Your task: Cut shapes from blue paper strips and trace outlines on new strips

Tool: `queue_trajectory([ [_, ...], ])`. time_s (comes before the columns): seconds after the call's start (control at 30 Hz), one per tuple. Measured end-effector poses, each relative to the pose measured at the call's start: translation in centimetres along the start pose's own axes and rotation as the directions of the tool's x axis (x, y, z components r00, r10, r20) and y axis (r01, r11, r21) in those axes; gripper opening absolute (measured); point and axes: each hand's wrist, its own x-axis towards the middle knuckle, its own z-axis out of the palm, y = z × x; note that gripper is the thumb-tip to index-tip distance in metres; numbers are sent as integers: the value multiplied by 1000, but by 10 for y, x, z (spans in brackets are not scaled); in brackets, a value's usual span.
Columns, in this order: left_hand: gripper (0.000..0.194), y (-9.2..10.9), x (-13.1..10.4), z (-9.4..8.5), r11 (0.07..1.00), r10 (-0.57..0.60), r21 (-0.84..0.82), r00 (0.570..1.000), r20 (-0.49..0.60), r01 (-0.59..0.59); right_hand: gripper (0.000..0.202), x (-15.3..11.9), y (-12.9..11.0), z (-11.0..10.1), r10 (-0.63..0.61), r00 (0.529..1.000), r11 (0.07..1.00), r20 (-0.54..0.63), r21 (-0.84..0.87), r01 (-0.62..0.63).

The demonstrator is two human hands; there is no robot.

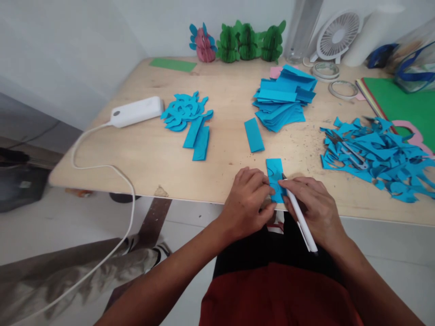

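Note:
A small blue paper strip with curved pen lines lies at the table's front edge. My left hand rests at its left side, thumb and fingertips pressing on the paper. A white pen is held in my right hand, its dark tip near the strip's right edge. Just beyond lies another blue strip. Farther back is a stack of folded blue paper. Left of centre, cut blue shapes are heaped beside two blue strips.
Blue scraps with metal scissors or a cutter spread at right, near green sheets. Tape rolls, a white fan and paper figures stand behind. A white device trails a cable. A person's legs show lower left.

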Motion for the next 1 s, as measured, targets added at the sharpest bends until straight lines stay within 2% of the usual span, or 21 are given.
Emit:
queue_trajectory([
  [1.0,10,0,0,0,1000,0,18,1000,21,0,33,-1,2,1,18,1000,1000,5,8,-18],
])
